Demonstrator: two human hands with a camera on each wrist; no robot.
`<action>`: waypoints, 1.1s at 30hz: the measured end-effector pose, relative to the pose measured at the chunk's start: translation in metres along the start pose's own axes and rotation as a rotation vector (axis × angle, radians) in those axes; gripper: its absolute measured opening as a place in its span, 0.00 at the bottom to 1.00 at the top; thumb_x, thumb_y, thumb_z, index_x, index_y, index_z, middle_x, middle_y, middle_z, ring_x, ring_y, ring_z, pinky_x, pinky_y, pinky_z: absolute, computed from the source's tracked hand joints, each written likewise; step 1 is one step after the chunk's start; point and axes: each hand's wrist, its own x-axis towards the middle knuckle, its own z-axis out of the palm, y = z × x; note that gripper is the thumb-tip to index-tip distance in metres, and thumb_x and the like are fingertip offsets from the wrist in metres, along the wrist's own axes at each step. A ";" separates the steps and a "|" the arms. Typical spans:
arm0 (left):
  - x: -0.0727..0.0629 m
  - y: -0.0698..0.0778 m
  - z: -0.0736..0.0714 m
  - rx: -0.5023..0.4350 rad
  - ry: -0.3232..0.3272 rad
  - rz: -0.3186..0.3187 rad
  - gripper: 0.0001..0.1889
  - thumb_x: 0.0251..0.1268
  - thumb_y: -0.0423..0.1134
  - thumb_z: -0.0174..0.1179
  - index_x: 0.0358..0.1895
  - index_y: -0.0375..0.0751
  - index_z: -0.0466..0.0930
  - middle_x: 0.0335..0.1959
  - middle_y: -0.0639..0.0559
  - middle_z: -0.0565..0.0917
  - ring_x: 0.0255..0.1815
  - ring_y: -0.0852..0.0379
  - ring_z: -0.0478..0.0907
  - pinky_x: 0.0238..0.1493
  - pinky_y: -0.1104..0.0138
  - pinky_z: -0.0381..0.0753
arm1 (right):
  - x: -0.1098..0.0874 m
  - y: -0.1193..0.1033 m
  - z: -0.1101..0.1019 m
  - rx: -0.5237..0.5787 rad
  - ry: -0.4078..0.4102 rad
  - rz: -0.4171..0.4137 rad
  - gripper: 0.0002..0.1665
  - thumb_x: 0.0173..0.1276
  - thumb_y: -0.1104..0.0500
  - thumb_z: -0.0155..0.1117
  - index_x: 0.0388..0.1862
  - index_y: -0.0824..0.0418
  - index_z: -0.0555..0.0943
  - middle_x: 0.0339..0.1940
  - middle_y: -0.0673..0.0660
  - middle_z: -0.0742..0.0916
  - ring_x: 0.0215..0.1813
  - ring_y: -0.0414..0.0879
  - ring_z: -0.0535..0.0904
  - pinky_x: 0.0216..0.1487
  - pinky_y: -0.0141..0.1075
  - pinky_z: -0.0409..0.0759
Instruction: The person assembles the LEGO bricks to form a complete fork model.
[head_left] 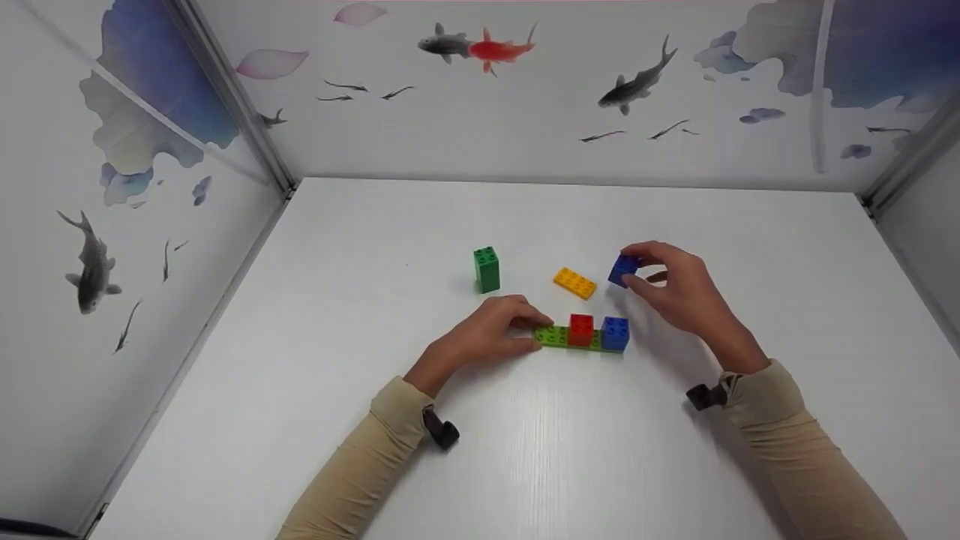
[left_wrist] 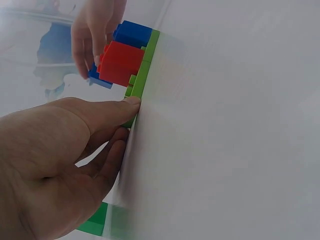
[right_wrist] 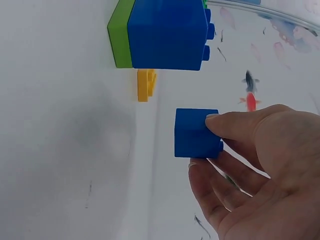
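Observation:
A long, flat light green brick (head_left: 553, 335) lies on the table, with a red brick (head_left: 580, 330) near its middle and a blue brick (head_left: 616, 334) on its right end. My left hand (head_left: 491, 330) pinches the left end of this flat brick between thumb and fingers, as the left wrist view also shows. Above the table, to the right and farther back, my right hand (head_left: 675, 289) holds a second blue brick (right_wrist: 196, 133) between thumb and fingertips. In the right wrist view that brick is apart from the green strip and its studs face toward the palm.
A tall green brick stack (head_left: 487, 269) stands upright behind my left hand. Between it and the held blue brick lies a flat yellow brick (head_left: 575, 283). White panels with painted fish (head_left: 637, 86) border the white table (head_left: 375, 247) at the back and sides.

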 end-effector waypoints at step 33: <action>0.001 0.000 0.000 -0.008 0.000 -0.029 0.19 0.73 0.38 0.71 0.65 0.47 0.88 0.53 0.56 0.88 0.55 0.62 0.83 0.64 0.69 0.84 | -0.015 -0.044 0.017 0.042 -0.024 -0.217 0.28 0.76 0.57 0.75 0.72 0.58 0.82 0.64 0.57 0.90 0.62 0.55 0.88 0.62 0.53 0.89</action>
